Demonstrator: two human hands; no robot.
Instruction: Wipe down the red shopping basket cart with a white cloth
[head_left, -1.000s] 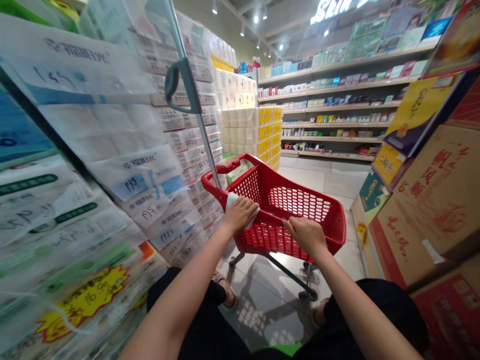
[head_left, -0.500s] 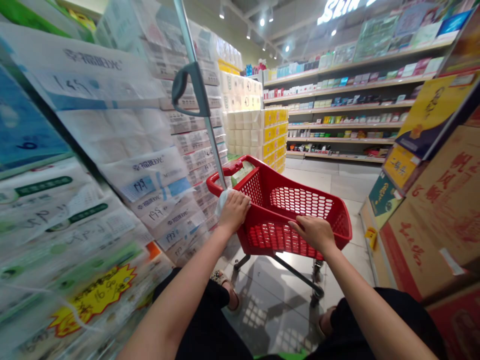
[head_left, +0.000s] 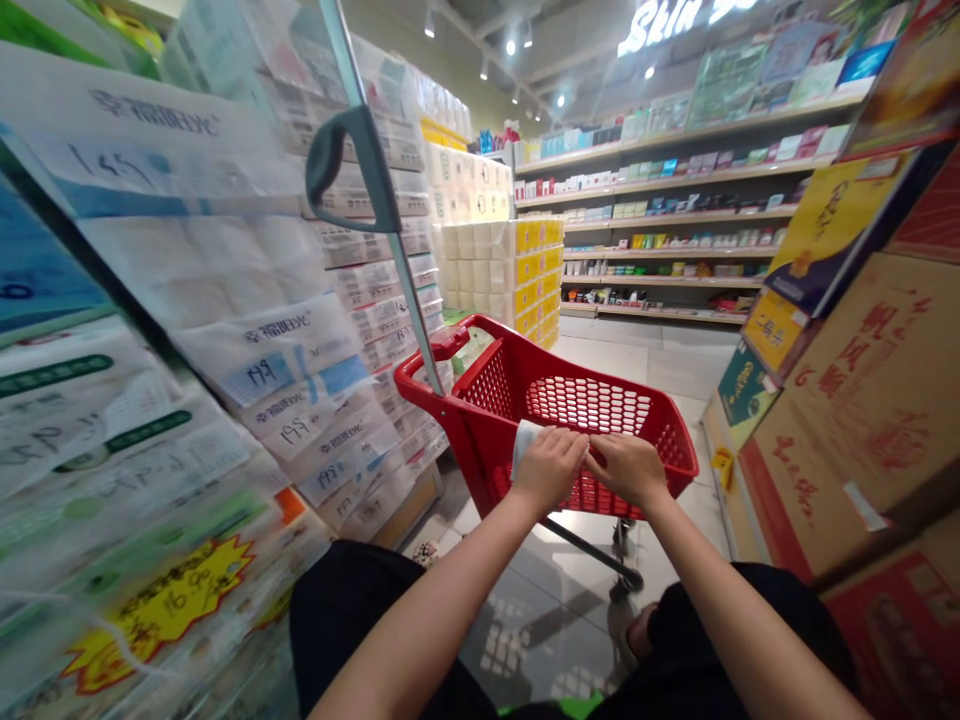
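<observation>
Half the near rim of the red cart [head_left: 481,410] looked gone over: left hand [head_left: 552,466], clutching a cloth [head_left: 523,446] against it, had slid from near the left corner to mid-edge, beside right hand [head_left: 630,468] gripping the rim.

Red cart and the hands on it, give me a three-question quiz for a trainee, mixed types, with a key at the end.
1. True or false: the left hand holds a white cloth at the rim of the red cart.
2. Multiple choice: seen in the head view, the cardboard boxes stand
A) left of the red cart
B) right of the red cart
C) inside the red cart
3. Fill in: the handle on the metal pole is coloured dark ____.

Key: 1. True. 2. B. 3. grey.
</observation>
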